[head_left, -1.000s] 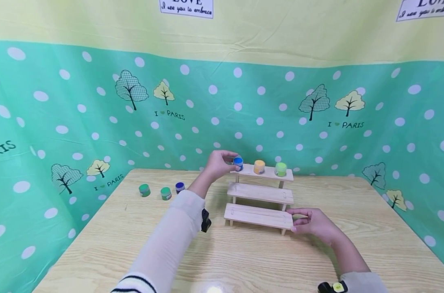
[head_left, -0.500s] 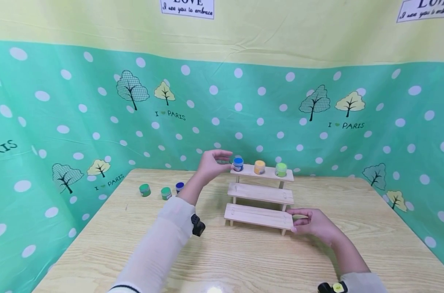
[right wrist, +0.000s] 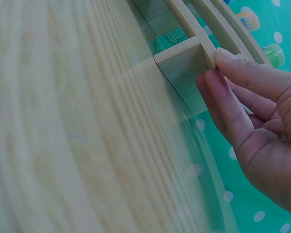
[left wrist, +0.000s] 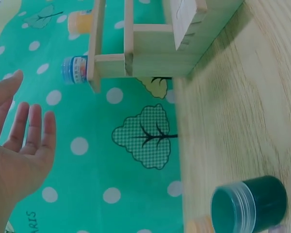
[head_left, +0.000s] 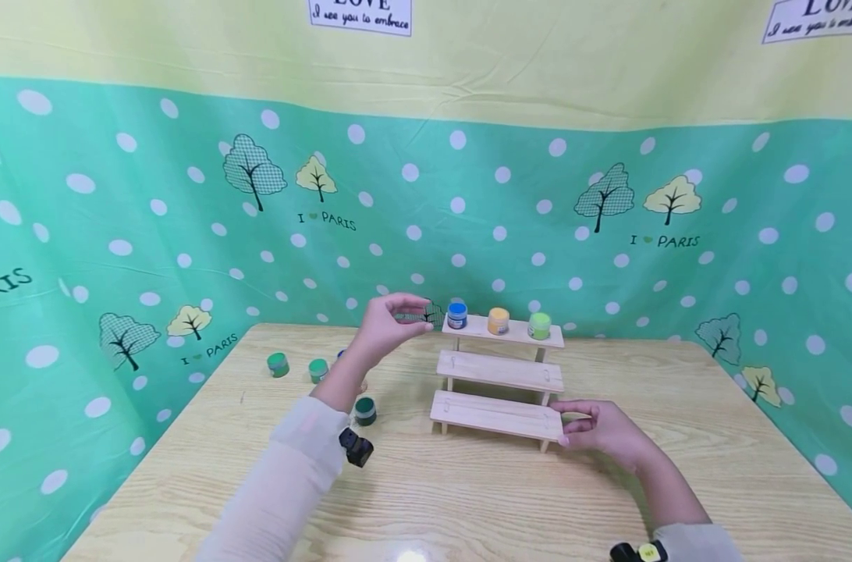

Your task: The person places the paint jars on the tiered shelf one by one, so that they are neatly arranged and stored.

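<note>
A three-step wooden display stand (head_left: 496, 414) stands on the table. On its top step sit a blue paint jar (head_left: 457, 316) at the left, an orange-yellow paint jar (head_left: 498, 321) in the middle and a light green paint jar (head_left: 539, 326) at the right. My left hand (head_left: 389, 328) hovers left of the blue jar, holding nothing, fingers loosely bent with a gap from the thumb; the left wrist view shows the same gap. My right hand (head_left: 608, 431) pinches the right end of the bottom step between thumb and fingers, also visible in the right wrist view.
Left on the table stand two green jars (head_left: 278, 364) and a dark green jar (head_left: 365, 411). My left forearm mostly hides a dark blue jar (head_left: 341, 353) and an orange-toned jar (head_left: 363, 385). A dotted green curtain (head_left: 426, 195) hangs behind the table.
My left hand has let go of the blue jar on the top step and moved left, away from it. The dark green jar has come into view beside my forearm. My right hand stays put.
</note>
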`<state>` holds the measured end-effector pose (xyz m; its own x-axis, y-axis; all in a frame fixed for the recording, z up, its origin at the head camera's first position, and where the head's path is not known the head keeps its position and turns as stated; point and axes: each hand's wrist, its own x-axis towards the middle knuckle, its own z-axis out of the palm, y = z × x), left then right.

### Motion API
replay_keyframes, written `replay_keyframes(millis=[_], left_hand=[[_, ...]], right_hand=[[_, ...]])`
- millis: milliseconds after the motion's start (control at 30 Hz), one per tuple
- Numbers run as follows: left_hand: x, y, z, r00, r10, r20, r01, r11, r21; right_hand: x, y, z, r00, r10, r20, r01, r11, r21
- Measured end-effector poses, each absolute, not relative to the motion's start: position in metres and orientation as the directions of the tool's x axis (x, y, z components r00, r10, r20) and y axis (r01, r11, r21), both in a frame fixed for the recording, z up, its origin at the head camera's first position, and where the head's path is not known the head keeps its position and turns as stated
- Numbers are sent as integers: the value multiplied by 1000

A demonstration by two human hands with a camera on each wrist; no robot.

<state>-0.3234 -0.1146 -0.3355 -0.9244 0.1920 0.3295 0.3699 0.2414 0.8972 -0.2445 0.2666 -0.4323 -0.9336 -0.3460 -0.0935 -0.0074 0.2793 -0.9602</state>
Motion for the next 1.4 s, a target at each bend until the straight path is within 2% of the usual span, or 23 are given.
replay_keyframes(millis=[467, 1400], left_hand=[[-298, -146, -337, -920, 242, 308, 369, 272, 889], [-266, -212, -364, -929, 183, 322, 365, 305, 879]], right_hand=[[-245, 267, -433, -936, -339, -96, -5, 284, -959], [-245, 266, -433, -938, -333, -97, 4, 272, -962]])
